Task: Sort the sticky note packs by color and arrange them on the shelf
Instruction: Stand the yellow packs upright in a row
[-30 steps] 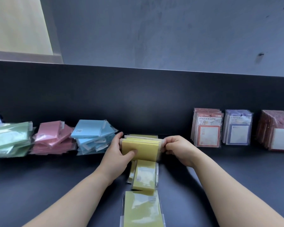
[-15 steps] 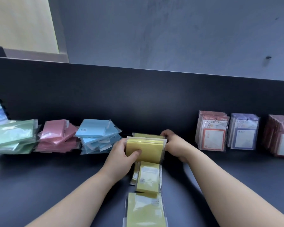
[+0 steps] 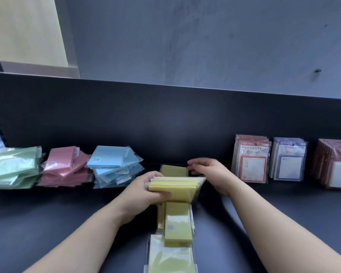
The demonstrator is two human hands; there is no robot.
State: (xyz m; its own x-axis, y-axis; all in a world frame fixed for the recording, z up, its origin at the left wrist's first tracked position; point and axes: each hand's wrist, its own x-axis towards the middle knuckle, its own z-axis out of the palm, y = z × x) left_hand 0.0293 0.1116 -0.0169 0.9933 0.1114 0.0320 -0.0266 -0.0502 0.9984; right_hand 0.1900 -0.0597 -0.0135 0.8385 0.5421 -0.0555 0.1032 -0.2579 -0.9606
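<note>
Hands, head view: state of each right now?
Left hand: grip closed on the stack of yellow packs.
Right hand: open, at the edge of the rear yellow pack; contact cannot be told.

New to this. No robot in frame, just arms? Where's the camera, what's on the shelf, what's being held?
There is no machine here. A person works bare-handed, and the single picture comes from a wide-angle camera on their head, looking forward and down. The arms entering from below are theirs.

On the dark shelf lie wrapped sticky note packs: a green pile, a pink pile and a blue pile, left to right. At the right, printed packs stand in rows. In the middle, loose yellow packs lie in a line toward the camera.

The left hand grips a stack of yellow packs. The right hand reaches to the edge of another yellow pack standing behind. Whether it pinches that pack is unclear.
</note>
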